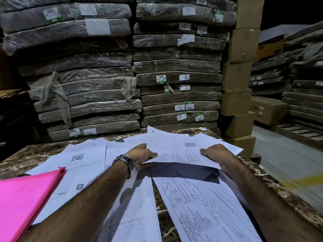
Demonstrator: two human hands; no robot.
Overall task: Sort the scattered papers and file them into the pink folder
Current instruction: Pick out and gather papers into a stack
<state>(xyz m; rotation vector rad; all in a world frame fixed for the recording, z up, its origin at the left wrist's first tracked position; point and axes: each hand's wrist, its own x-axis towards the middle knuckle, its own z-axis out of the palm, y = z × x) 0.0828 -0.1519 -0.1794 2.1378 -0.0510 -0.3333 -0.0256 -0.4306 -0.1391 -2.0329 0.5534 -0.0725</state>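
Both hands hold a small bundle of printed sheets [176,149] lifted above the marble table [19,158]. My left hand [141,155], with a metal watch on its wrist, pinches the bundle's left edge. My right hand [215,154] grips its right edge, thumb on top. Several more printed papers lie scattered flat on the table: one with a QR code [78,165] at the left, long forms [201,208] near me. The pink folder [24,198] lies shut at the near left, partly over a sheet.
Tall stacks of plastic-wrapped flat cardboard bundles [97,84] stand right behind the table. A column of brown cartons [239,75] rises at the table's far right corner. To the right are a grey floor with a yellow line [297,182], a wooden pallet and more stacks.
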